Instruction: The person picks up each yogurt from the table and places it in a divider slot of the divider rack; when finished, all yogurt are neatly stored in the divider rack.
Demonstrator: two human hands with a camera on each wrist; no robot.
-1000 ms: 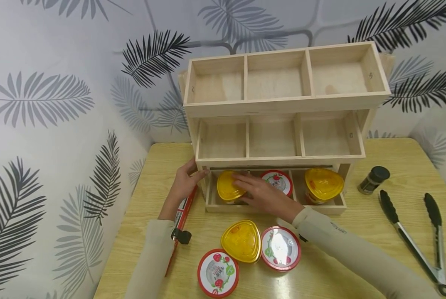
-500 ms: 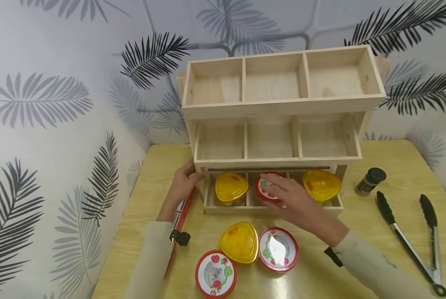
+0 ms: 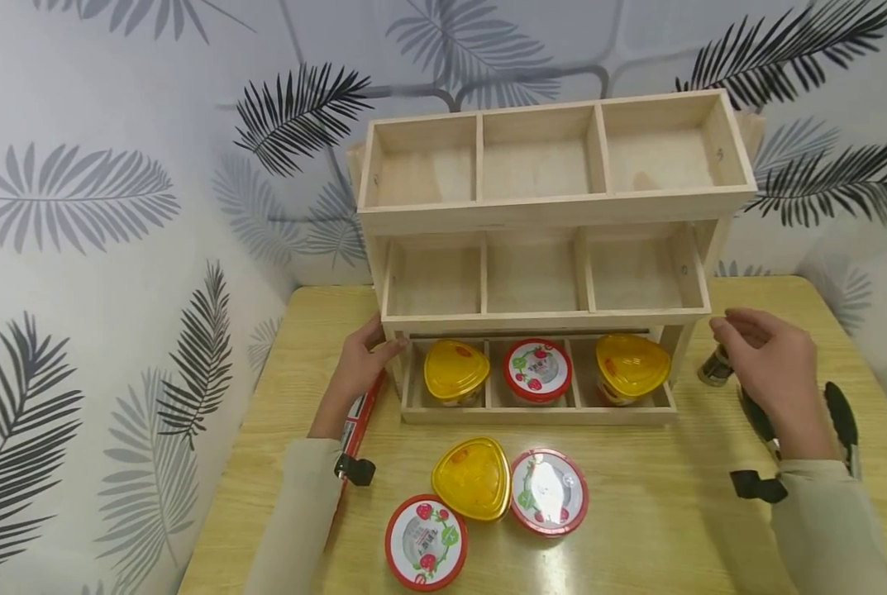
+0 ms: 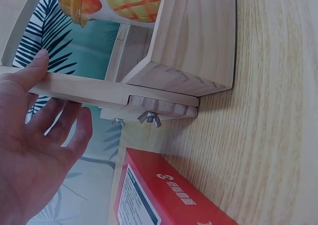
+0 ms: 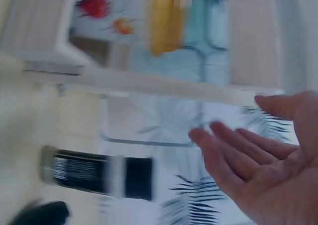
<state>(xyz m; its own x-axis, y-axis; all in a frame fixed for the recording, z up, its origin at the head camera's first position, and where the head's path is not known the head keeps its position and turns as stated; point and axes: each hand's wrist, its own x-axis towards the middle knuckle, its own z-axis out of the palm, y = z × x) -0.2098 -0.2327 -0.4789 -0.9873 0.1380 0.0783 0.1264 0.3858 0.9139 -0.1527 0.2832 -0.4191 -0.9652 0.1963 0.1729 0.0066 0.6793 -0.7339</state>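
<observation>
1. Leftmost, the left hand (image 3: pixel 360 364) pinches the left post (image 4: pixel 94 89) of the wooden rack (image 3: pixel 555 211), thumb on one side, fingers bent on the other. A red box (image 3: pixel 359 417) lies beside it on the table.
2. Rack stands upright at the back of the table, three tiers stepped. Judged stiff; bare wood should give good friction. Wing nut (image 4: pixel 150 119) shows near the left foot, so joints may flex slightly under a one-sided pull.
3. Bottom tray (image 3: pixel 540 416) holds, by compartment: left yellow-lidded tub (image 3: pixel 455 369), red-rimmed tub (image 3: pixel 537 370), right yellow-lidded tub (image 3: pixel 632 366). They probably put weight low; tubs could slide if jerked. Three more tubs (image 3: pixel 473 479) sit on the table in front.
4. Best hold, in my judgement: both posts together, level, rather than a tier's front board.
5. Right hand (image 3: pixel 774 364): thumb apart from loosely bent fingers, nothing held. Thumb tip is at the right post (image 5: pixel 164 86); contact cannot be told, view blurred.
6. Beyond: dark-lidded shaker (image 3: pixel 715 368), then tongs (image 3: pixel 841 413), partly hidden by that hand.
</observation>
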